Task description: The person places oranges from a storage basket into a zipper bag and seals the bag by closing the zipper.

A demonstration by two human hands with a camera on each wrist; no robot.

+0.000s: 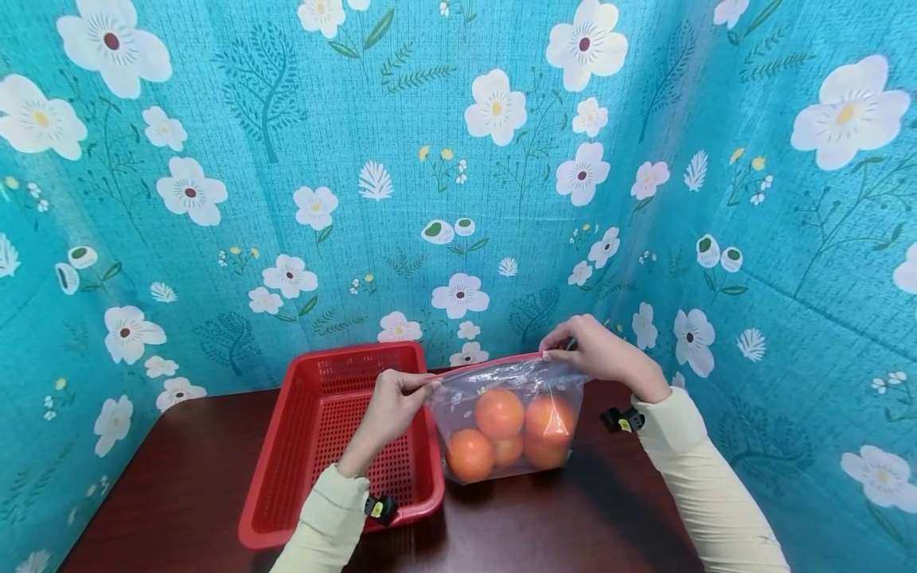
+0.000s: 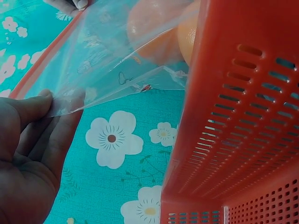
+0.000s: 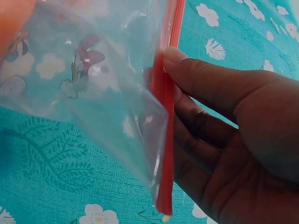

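Note:
A clear zip bag (image 1: 458,406) with a red top strip stands on the dark table, holding several oranges (image 1: 499,414). At the strip's left end, my left hand (image 1: 390,410) pinches the bag between thumb and fingers. My right hand (image 1: 598,354) pinches the strip near its right end. The left wrist view shows the left thumb against the film at the corner, fingers behind it. In the right wrist view the right thumb presses on the red strip (image 3: 164,140), with the other fingers behind. Small printed figures show on the film.
A red perforated plastic basket (image 1: 261,477) sits left of the bag, close beside it, under my left forearm. Blue flowered cloth (image 1: 401,263) hangs behind and at both sides of the dark table (image 1: 186,469).

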